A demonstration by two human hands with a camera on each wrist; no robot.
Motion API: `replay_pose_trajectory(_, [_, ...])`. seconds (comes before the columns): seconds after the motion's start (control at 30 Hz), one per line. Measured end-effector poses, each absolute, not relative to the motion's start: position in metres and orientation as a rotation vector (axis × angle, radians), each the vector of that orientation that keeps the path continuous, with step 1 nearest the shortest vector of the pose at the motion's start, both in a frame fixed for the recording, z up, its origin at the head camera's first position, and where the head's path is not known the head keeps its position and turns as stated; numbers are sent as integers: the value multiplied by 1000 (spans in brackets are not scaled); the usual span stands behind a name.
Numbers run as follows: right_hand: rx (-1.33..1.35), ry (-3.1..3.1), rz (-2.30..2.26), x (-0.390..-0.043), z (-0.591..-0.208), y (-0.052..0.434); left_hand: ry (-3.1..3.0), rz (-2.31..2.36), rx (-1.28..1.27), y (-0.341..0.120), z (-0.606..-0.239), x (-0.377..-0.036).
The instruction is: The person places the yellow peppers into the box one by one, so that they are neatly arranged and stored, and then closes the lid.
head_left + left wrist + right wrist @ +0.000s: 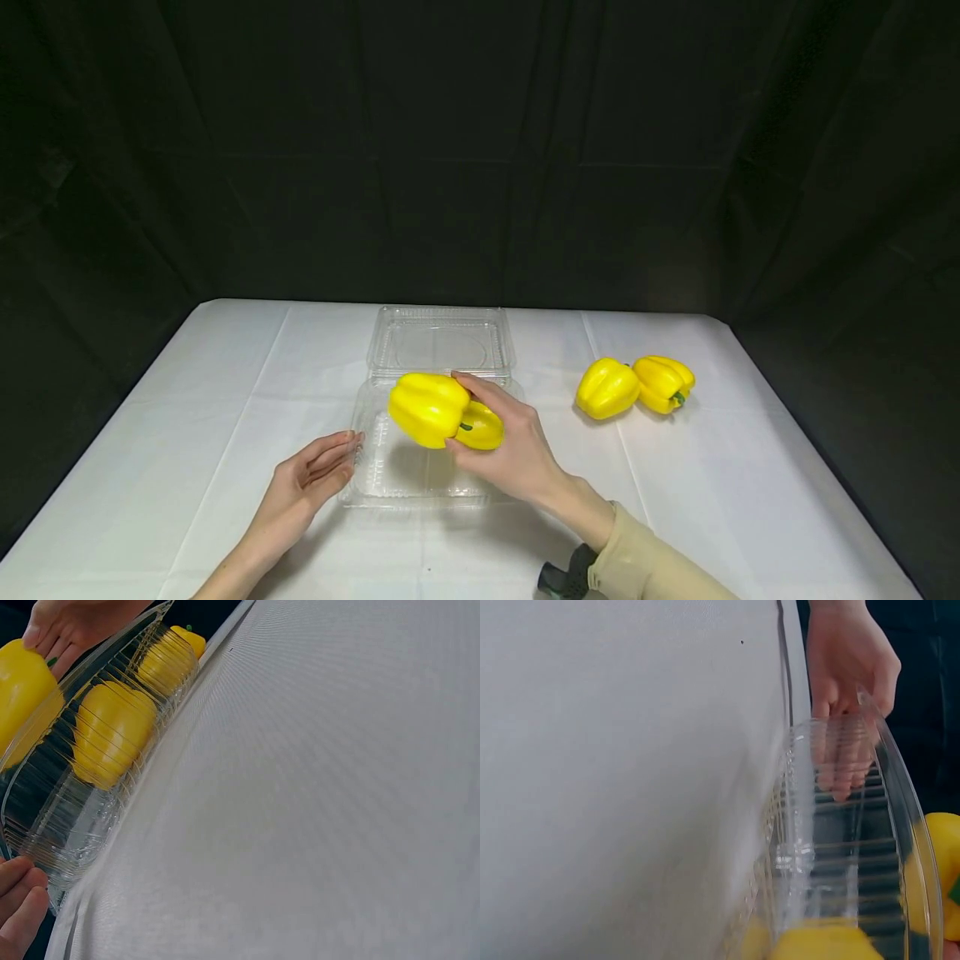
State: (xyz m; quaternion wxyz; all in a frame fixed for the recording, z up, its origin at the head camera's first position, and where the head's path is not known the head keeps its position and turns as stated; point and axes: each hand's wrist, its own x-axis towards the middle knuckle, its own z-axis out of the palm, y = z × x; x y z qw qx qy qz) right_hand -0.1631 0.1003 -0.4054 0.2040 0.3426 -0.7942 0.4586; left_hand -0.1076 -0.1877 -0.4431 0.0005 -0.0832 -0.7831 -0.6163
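Note:
My right hand (pixel 517 437) grips a yellow bell pepper (pixel 427 408) by its stem end, above the base of a clear plastic clamshell box (pixel 382 479). Below and partly hidden by the held pepper, a second bell pepper (pixel 483 427) lies in the right side of the base; the left wrist view shows this bell pepper (pixel 112 735) through the ribbed wall. At the box's left side is my left hand (pixel 315 475), its fingertips against the wall. Through the clear plastic in the right wrist view, the left hand's fingers (pixel 844 761) look nearly straight.
The box's lid (pixel 442 342) lies folded back on the far side of the base. Two more yellow bell peppers (pixel 607 389) sit side by side on the white-covered table (pixel 750 500) to the right. Black curtain (pixel 465 150) hangs behind the table.

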Motion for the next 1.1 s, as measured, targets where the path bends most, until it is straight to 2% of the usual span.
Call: replay_pose_trajectory(1.1, [955,-2523,1221,-165,-421,68,-2466,-1943,-233,-187,-443,-106])
